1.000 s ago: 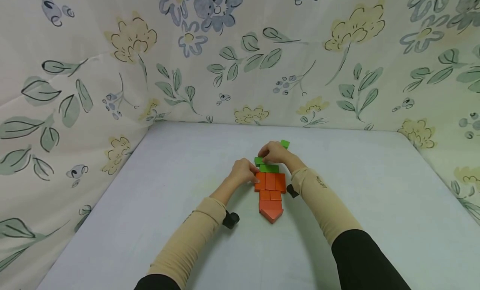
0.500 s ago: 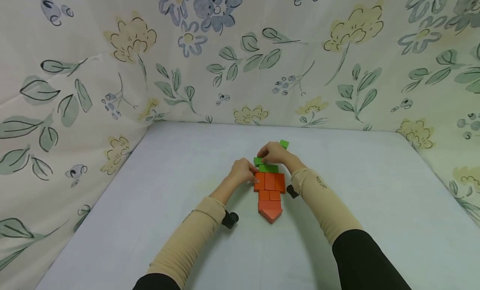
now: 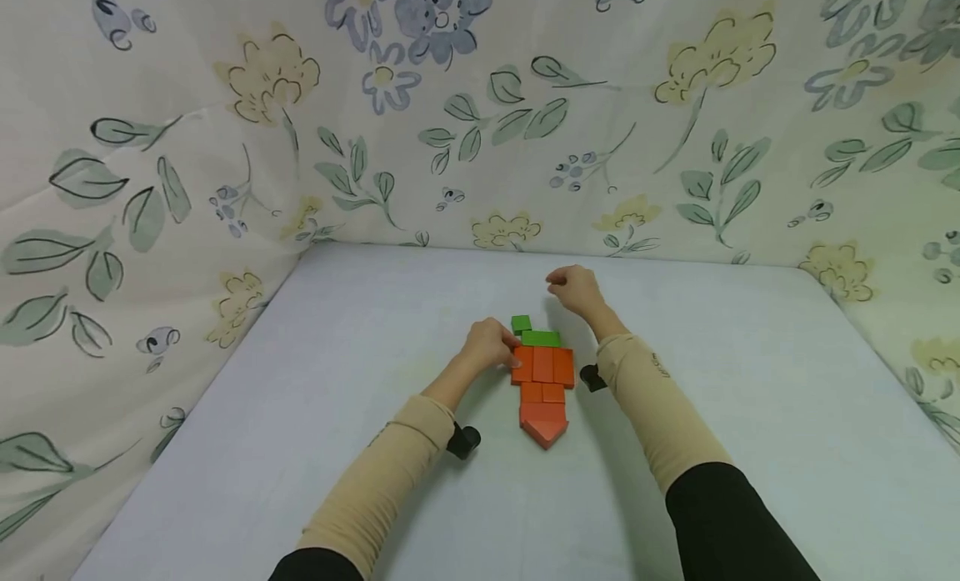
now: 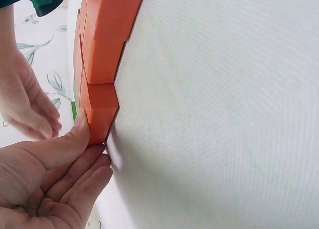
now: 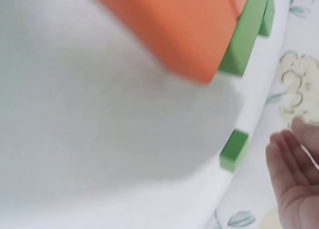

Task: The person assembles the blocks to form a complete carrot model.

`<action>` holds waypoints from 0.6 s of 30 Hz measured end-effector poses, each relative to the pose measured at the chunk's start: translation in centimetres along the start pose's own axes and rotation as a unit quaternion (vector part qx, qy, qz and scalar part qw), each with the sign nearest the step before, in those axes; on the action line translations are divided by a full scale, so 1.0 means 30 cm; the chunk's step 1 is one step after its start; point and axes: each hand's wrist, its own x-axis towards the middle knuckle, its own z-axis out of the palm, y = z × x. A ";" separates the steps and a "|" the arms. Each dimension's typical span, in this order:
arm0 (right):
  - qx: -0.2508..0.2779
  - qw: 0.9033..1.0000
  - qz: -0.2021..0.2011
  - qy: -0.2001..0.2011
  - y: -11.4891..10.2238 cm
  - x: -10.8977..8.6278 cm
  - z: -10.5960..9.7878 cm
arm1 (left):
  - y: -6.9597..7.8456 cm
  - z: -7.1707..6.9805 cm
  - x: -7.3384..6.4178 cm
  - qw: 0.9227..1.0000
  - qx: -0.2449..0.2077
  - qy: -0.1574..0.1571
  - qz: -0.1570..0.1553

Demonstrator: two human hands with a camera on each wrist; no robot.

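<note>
Orange blocks (image 3: 543, 365) lie together on the white table in a shape that narrows to a point at a reddish-orange triangular block (image 3: 545, 433). Behind them sit a long green block (image 3: 541, 339) and a small green block (image 3: 521, 323) at its left end. My left hand (image 3: 486, 345) pinches the end of the leftmost orange block (image 4: 100, 112) between thumb and fingertips. Farther back, my right hand (image 3: 579, 289) is raised with nothing between its fingers. A separate small green block (image 5: 234, 150) lies near it in the right wrist view, hidden behind that hand in the head view.
The white tabletop (image 3: 360, 339) stretches around the blocks on all sides. A floral cloth (image 3: 450, 197) hangs along the back and both sides. Small black cameras (image 3: 463, 440) are strapped to both wrists.
My right hand has let go of the small green block beside the long one and moved back and to the right, over the loose green block. The left hand stays put.
</note>
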 end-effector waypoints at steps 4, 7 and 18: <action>-0.036 0.998 0.044 0.030 0.037 -0.006 -0.036 | 0.014 -0.001 -0.019 1.000 0.000 0.010 -0.002; -0.069 0.995 0.068 0.002 0.060 -0.002 -0.047 | 0.017 -0.002 -0.027 1.000 -0.002 0.012 -0.004; -0.148 0.983 0.043 -0.103 0.093 0.003 -0.027 | 0.017 0.000 -0.026 1.000 -0.006 0.010 0.003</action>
